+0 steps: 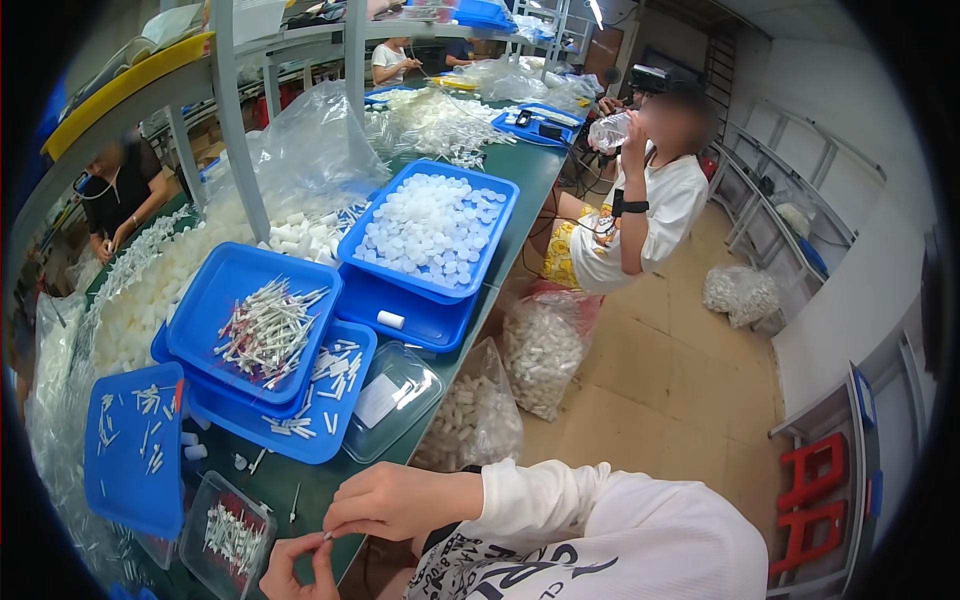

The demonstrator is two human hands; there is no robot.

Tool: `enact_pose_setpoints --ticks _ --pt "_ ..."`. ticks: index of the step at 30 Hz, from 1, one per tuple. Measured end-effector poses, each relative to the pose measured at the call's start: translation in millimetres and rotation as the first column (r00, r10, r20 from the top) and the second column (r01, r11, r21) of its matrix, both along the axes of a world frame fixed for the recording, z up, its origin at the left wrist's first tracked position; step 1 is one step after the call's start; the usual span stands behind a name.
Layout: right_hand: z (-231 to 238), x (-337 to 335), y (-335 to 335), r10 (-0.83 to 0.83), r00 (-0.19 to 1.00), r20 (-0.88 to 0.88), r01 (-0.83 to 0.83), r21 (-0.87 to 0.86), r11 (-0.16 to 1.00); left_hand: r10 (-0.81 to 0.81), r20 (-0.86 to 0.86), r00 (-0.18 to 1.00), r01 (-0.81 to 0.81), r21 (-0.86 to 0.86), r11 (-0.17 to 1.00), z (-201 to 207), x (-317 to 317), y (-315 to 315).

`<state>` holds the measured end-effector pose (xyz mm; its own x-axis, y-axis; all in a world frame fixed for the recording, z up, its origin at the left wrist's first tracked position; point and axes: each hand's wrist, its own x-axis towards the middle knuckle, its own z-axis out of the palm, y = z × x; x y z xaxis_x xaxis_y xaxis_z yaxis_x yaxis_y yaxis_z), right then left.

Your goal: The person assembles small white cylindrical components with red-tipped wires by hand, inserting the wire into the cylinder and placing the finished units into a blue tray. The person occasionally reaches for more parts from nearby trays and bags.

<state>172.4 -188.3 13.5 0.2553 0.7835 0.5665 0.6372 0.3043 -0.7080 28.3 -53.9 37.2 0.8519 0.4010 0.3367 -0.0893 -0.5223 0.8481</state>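
My left hand [301, 568] and my right hand [392, 503] meet at the bench's near edge, fingertips pinched together. Between them is a small pale piece [327, 536], mostly covered by the fingers and too small to name. Just left of my hands, a clear plastic box [266, 517] contains many short white stick-like parts [232, 540]. A thin white stick with a pointed end [294, 502] lies on the green bench close to my right hand. Farther off, a blue tray [182, 337] bears a heap of white sticks with reddish bits [270, 335].
Another blue tray [105, 400] with scattered sticks sits at the left. Beyond the clear lid [420, 402], stacked blue trays [507, 215] hold round white discs [430, 230]. Bags of white parts [545, 350] stand on the floor. A person [660, 200] sits farther along, drinking from a bottle.
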Motion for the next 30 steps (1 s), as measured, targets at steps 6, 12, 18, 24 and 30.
enact_pose_setpoints --ticks 6,12,18,24,30 --pt "-5 2 0 0.03 0.999 -0.039 -0.03 -0.003 1.0 -0.031 0.0 1.0 0.031 0.132 0.991 0 4 0" --pt "10 33 7 0.014 1.0 0.007 -0.013 -0.148 0.989 -0.047 -0.142 0.989 0.044 -0.026 0.999 -3 12 18" --pt "6 142 23 -0.496 0.853 0.16 0.521 -0.255 0.815 0.453 -0.236 0.86 -0.279 0.525 0.804 -6 -12 78" --pt "-8 168 27 -0.558 0.828 -0.046 0.539 -0.208 0.817 0.548 -0.383 0.744 -0.258 0.592 0.763 -37 -24 105" --pt "48 128 -18 -0.27 0.801 -0.534 0.373 0.093 0.923 0.527 -0.346 0.776 -0.28 0.561 0.779 -39 -14 104"
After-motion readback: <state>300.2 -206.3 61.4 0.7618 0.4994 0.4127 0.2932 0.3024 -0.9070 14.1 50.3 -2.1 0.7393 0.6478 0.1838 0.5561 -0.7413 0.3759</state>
